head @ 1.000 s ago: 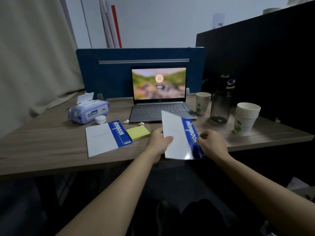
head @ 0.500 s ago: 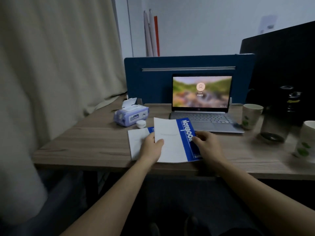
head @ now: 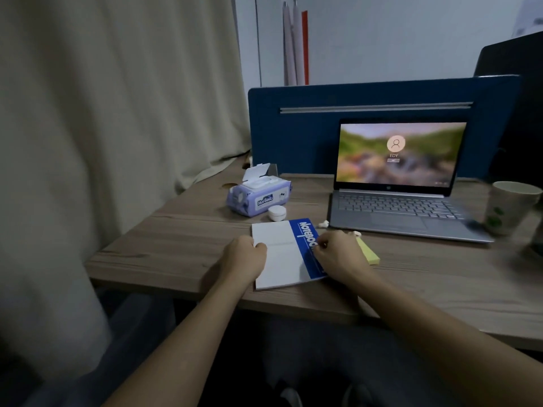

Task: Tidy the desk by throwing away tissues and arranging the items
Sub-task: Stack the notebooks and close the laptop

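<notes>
A person's left hand (head: 245, 254) and right hand (head: 338, 254) press on either side of a blue-and-white notebook (head: 282, 254) lying near the desk (head: 176, 245) front edge, apparently squaring it up, with tissue scraps (head: 324, 223) beside the laptop (head: 396, 201) seemingly next for clearing.

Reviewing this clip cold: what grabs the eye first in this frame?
The lit laptop at the back right, glowing in the dim room. Next, both hands, left hand and right hand, pressing on a blue-and-white notebook at the desk's near edge. Behind it sits a purple wipes pack with its lid flipped open.
</notes>
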Tool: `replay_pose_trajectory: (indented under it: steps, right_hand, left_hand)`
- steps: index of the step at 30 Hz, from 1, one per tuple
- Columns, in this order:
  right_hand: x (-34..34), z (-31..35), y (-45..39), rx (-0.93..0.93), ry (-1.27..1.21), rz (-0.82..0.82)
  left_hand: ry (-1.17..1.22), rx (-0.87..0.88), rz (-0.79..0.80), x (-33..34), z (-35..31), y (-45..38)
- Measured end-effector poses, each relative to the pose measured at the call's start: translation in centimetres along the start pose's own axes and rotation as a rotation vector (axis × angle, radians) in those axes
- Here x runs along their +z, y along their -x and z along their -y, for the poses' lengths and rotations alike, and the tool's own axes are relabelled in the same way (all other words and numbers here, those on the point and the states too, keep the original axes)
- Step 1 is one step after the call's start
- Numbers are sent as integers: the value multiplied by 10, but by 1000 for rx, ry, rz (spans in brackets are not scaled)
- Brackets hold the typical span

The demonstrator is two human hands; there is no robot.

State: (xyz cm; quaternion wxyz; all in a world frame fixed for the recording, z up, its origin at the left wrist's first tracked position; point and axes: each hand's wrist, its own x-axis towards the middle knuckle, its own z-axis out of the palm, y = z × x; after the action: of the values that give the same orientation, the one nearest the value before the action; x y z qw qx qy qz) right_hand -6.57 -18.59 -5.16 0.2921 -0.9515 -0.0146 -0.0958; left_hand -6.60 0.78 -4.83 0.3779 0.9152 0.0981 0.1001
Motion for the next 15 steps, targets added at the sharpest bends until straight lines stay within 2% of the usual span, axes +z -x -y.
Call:
replay_pose_trajectory:
  steps: [6,11,15]
  right_hand:
    - [-4,18,-11,70,150,108]
    - [-8,22,-20,193,-8,161]
    - [-2,25,-15,206,-41,170]
  left_hand:
    - [103,-107,53,-5,-18,-13]
    - [287,-167,138,-9,-13,-16]
    - [294,-198,218,-8,-13,-14]
